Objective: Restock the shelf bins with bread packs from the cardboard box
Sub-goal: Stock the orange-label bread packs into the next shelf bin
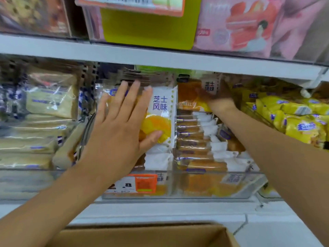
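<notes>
Cardboard box (142, 236) sits nearest, just below the shelf. Only its rim and a flap are in view, so what it holds cannot be told. Above it stands the clear shelf bin (213, 186), with a price tag (137, 184) on its front wall and packs standing on edge in two lanes.

In the left lane the left hand (122, 122) lies flat on the face of the front bread pack (160, 107), fingers straight and spread, thumb laid against its lower part. It grips nothing. It seems to be pushing the row back and keeping it upright so nothing topples forward.

In the right lane the row of packs (195, 139) runs back to the right hand (213, 93), deep under the upper shelf (160, 59). That hand is blurred against a pack at the back, and I cannot tell whether its fingers close round it. It is likely seating or straightening a pack there.

Pale sandwich packs (49, 100) fill the neighbouring bin on the left, yellow packs (299, 122) the one on the right. Farthest, pink packs (231, 27) stand on the upper shelf.
</notes>
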